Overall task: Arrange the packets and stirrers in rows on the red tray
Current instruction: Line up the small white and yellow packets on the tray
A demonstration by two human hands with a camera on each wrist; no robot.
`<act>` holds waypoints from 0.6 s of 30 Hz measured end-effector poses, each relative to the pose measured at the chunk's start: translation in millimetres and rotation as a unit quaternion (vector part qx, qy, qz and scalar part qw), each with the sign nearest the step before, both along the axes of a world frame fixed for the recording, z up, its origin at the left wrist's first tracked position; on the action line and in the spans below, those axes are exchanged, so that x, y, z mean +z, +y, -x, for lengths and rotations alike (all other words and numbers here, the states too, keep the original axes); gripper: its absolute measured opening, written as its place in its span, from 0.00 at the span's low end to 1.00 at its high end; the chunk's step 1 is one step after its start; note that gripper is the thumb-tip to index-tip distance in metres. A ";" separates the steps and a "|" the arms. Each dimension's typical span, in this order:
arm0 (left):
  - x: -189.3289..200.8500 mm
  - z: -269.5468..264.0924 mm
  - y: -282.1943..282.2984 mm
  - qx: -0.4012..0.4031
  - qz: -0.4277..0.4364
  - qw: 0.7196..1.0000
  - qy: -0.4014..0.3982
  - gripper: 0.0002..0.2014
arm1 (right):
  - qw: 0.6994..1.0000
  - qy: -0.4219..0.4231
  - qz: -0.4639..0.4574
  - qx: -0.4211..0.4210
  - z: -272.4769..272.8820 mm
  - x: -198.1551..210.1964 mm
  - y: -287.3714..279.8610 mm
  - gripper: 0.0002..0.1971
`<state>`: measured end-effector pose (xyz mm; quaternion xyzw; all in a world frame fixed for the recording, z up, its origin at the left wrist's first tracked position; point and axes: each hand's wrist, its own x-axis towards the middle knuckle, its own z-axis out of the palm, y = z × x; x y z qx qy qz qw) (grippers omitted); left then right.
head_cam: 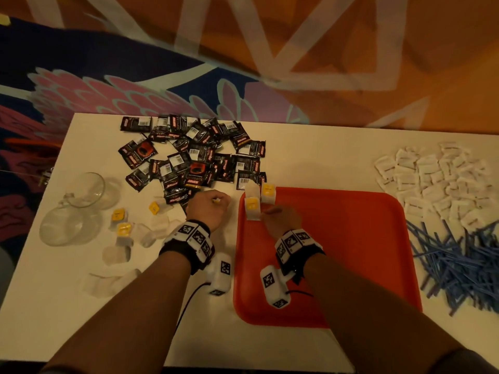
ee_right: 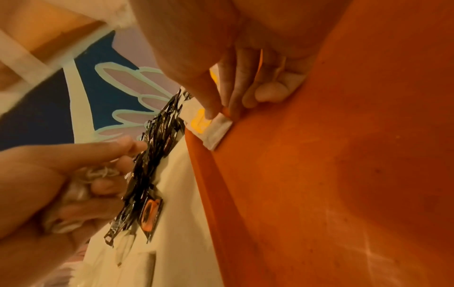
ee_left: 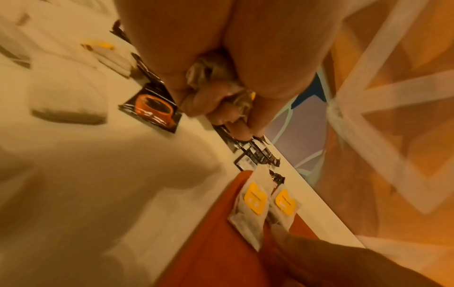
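The red tray (head_cam: 351, 252) lies on the white table in front of me. Two tea bags with yellow tags (head_cam: 252, 206) (head_cam: 268, 193) lie side by side at its far left corner. My right hand (head_cam: 266, 211) is on that corner; in the right wrist view its thumb and forefinger (ee_right: 211, 114) pinch the near end of a tea bag (ee_right: 216, 132). My left hand (head_cam: 216, 202) hovers just left of the tray, fingers curled round a crumpled bunch of tea bags (ee_left: 216, 85), also seen as the bunch (ee_right: 81, 186) from the right wrist.
A heap of black coffee sachets (head_cam: 194, 155) lies behind the left hand. White sugar packets (head_cam: 432, 179) and blue stirrers (head_cam: 464, 268) lie right of the tray. Two glass cups (head_cam: 75, 209) and loose tea bags (head_cam: 121, 228) sit at the left.
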<state>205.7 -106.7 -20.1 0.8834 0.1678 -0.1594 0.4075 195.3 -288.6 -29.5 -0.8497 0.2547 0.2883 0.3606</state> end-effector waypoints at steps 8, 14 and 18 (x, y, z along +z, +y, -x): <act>-9.5 -25.2 -33.8 -0.075 0.001 0.996 0.052 0.16 | 0.996 -0.082 -0.021 -0.020 -10.9 -2.4 -18.9 0.20; -10.3 -34.1 -43.0 -0.082 0.011 0.995 0.061 0.20 | 0.994 -0.100 -0.033 0.020 -12.7 -3.9 -15.3 0.20; -9.7 -35.8 -42.2 -0.053 -0.007 0.997 0.054 0.22 | 0.996 -0.085 -0.018 0.013 -12.9 -6.0 -20.6 0.19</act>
